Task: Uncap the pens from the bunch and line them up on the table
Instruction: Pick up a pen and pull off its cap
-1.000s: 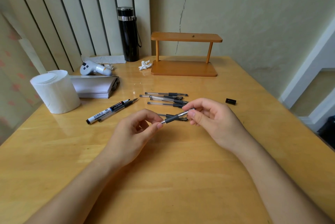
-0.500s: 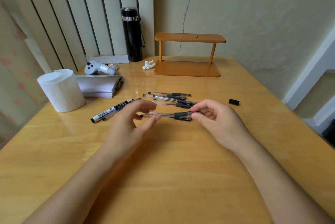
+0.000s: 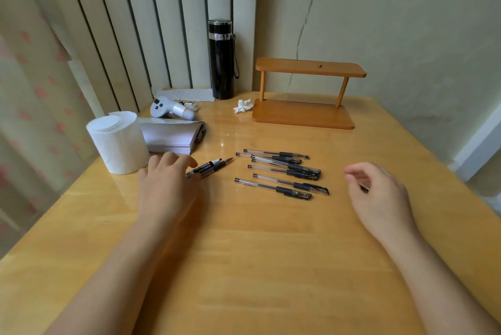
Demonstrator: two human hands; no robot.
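Observation:
Several clear gel pens (image 3: 282, 170) with black grips lie roughly side by side on the wooden table (image 3: 257, 253), and the nearest pen (image 3: 272, 188) lies apart from my hands. A black-and-white marker (image 3: 210, 167) and a dark pen lie left of them. My left hand (image 3: 165, 185) is flat with its fingers spread, the fingertips over the marker's rear end. My right hand (image 3: 376, 196) hovers right of the pens, fingers curled and blurred. A small dark piece (image 3: 364, 187) shows at its fingers; I cannot tell whether it is held.
A toilet roll (image 3: 118, 142) and a paper stack (image 3: 170, 136) sit at the left, with a white controller (image 3: 169, 110) behind them. At the back stand a black flask (image 3: 221, 59), a crumpled tissue (image 3: 242, 106) and a small wooden shelf (image 3: 306, 93).
The pen held between both hands now lies on the table in front of the others. My left hand went left to the marker and my right hand swung right. The view tilted.

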